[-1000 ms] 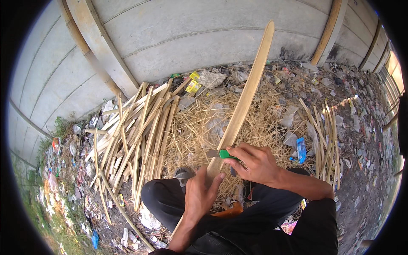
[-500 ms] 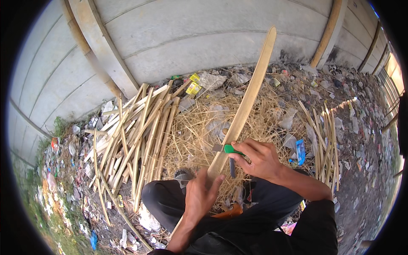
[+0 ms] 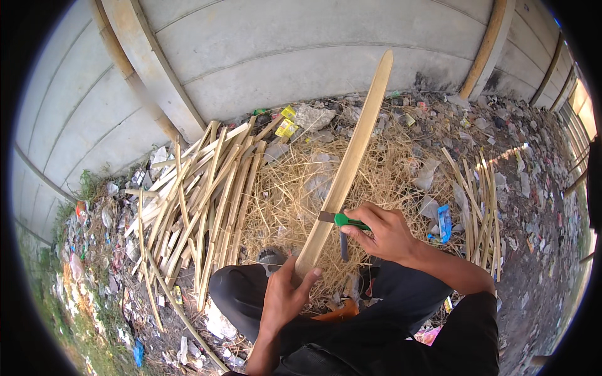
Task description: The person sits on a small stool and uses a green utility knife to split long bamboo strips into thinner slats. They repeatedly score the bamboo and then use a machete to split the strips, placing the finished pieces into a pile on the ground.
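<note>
My left hand (image 3: 287,294) is closed round the lower end of a long bamboo strip (image 3: 352,153), its thumb on the strip's face. The strip slants away from me up to the right, its rounded far tip raised in front of the wall. In my right hand (image 3: 384,233) is a knife (image 3: 348,220) with a green handle, my fingers wrapped round it. The knife's short dark blade (image 3: 327,217) lies across the strip's face, a little above my left hand. Just below the handle a dark, narrow upright piece (image 3: 343,247) shows; its kind is unclear.
Many split bamboo strips (image 3: 213,194) lie piled at the left, and a smaller bundle (image 3: 481,210) lies right. Thin shavings (image 3: 285,194) cover the ground ahead. A grey concrete wall (image 3: 301,69) with posts stands behind. Litter, including a blue wrapper (image 3: 444,224), is scattered around.
The bamboo strip's far tip has moved left and slightly down. The blade remains on the strip, while my right hand has shifted slightly. My left hand still grips the lower end.
</note>
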